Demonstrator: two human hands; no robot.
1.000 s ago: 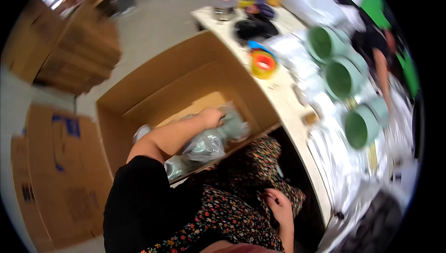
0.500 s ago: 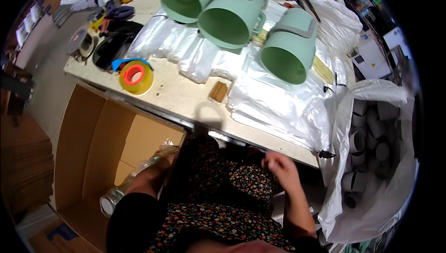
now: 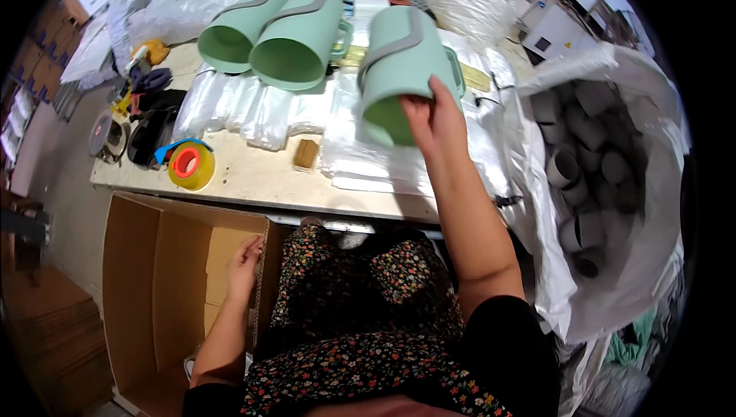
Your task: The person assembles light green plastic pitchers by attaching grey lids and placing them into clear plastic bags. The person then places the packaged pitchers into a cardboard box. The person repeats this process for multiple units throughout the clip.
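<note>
rightmost green mug [image 3: 402, 64], gripped by right hand [image 3: 438, 119], well apart from left hand [image 3: 243, 265], half-open

Yellow tape roll [image 3: 196, 170]: brown block [image 3: 306, 154] to its R; blk bowl [image 3: 143, 147] just L; clear rd. tub [image 3: 102, 133] farther L; purple bundle [image 3: 153, 80] behind; lg. white sack [image 3: 549, 264] w/ grey tubes [image 3: 586, 160] far R.

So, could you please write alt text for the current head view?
A person's right hand grips the rim of one of three green handled containers at a worktable. The left hand is by an open cardboard box; a white sack holds grey tubes at right.
</note>
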